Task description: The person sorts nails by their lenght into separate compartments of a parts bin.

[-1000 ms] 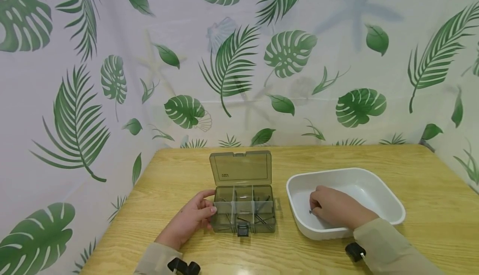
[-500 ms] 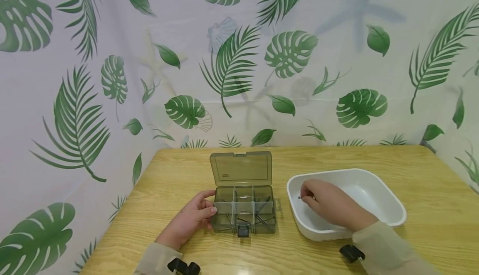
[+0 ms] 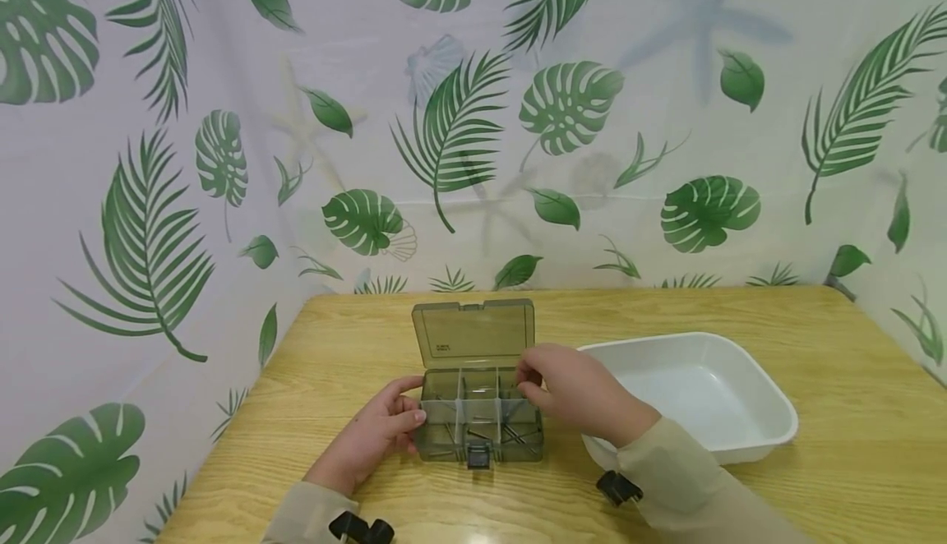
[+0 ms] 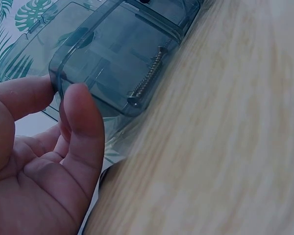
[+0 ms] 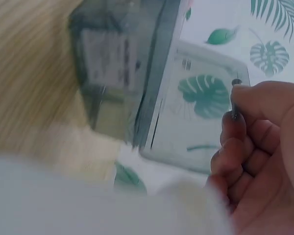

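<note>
A clear grey compartment box (image 3: 481, 407) stands on the table with its lid (image 3: 473, 334) raised. Its left side is gripped by my left hand (image 3: 381, 429), thumb in front and fingers behind the corner. Screws lie in the compartments, several of them at the front right; in the left wrist view a threaded screw (image 4: 147, 81) shows through the wall. My right hand (image 3: 573, 388) is over the box's back right compartment. Between thumb and forefinger it pinches a small screw (image 5: 234, 100), seen in the right wrist view; the head view hides most of it.
A white tray (image 3: 777, 421) stands just right of the box, partly behind my right forearm. The box's latch (image 3: 478, 454) hangs at the front. A leaf-patterned cloth (image 3: 473, 158) rises behind the wooden table (image 3: 355, 322).
My right hand has lifted out of the white tray with the pinched screw and moved left to the box. The left hand keeps its hold on the box.
</note>
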`<state>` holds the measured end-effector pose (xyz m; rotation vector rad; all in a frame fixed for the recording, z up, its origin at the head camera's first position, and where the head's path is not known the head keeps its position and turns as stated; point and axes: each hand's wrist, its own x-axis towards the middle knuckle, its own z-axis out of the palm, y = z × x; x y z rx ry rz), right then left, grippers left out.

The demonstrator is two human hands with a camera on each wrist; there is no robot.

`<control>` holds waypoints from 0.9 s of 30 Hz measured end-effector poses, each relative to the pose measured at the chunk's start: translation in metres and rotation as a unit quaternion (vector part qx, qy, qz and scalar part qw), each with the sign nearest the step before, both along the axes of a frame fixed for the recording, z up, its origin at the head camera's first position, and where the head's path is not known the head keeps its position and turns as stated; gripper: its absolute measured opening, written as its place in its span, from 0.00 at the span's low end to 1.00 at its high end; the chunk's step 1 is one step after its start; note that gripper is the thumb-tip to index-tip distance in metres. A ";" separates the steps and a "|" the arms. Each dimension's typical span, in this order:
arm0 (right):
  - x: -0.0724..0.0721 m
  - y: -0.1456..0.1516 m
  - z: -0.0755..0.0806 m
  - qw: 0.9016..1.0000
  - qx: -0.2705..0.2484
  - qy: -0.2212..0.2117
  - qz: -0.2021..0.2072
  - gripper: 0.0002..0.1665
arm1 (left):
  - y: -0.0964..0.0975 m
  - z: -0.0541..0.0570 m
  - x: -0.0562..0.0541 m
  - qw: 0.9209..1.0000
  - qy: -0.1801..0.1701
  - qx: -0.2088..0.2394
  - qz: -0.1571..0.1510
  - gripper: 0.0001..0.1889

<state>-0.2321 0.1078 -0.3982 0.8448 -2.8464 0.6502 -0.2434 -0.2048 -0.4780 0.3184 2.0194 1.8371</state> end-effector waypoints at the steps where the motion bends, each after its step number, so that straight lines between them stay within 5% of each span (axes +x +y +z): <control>1: -0.001 -0.006 0.001 1.000 0.002 -0.001 0.003 0.05 | 0.000 0.000 0.000 1.000 0.000 0.000 -0.001 0.32; 15: -0.017 -0.070 0.009 0.997 0.053 -0.011 0.053 0.08 | -0.004 -0.001 0.000 1.000 -0.001 0.001 0.001 0.31; 27: -0.024 -0.086 0.006 0.998 0.042 -0.020 0.030 0.06 | 0.000 0.003 0.002 1.000 -0.001 0.003 -0.003 0.32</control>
